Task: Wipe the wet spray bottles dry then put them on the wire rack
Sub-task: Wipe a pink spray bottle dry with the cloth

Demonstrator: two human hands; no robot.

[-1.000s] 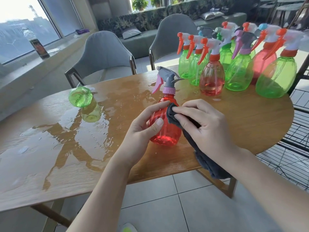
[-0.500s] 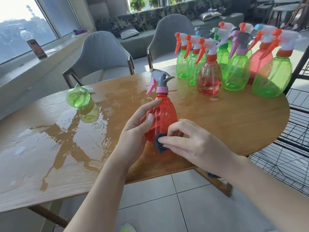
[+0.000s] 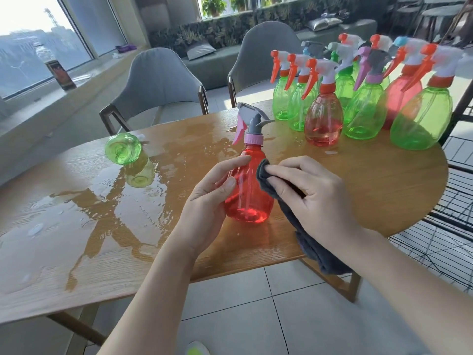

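Note:
A red spray bottle with a grey head and pink trigger stands upright on the wooden table. My left hand grips its left side, thumb on the front. My right hand holds a dark grey cloth and presses its bunched end against the bottle's upper right side; the rest of the cloth hangs over the table edge. Several green and red spray bottles stand grouped at the table's far right. A green bottle lies on its side at the left.
A wide puddle covers the table's left half. The black wire rack stands right of the table. Two grey chairs sit behind the table. A dark bottle stands on the window ledge.
My right hand has slid the cloth from low on the red bottle's front up to its upper right side. My left hand keeps its grip on the bottle.

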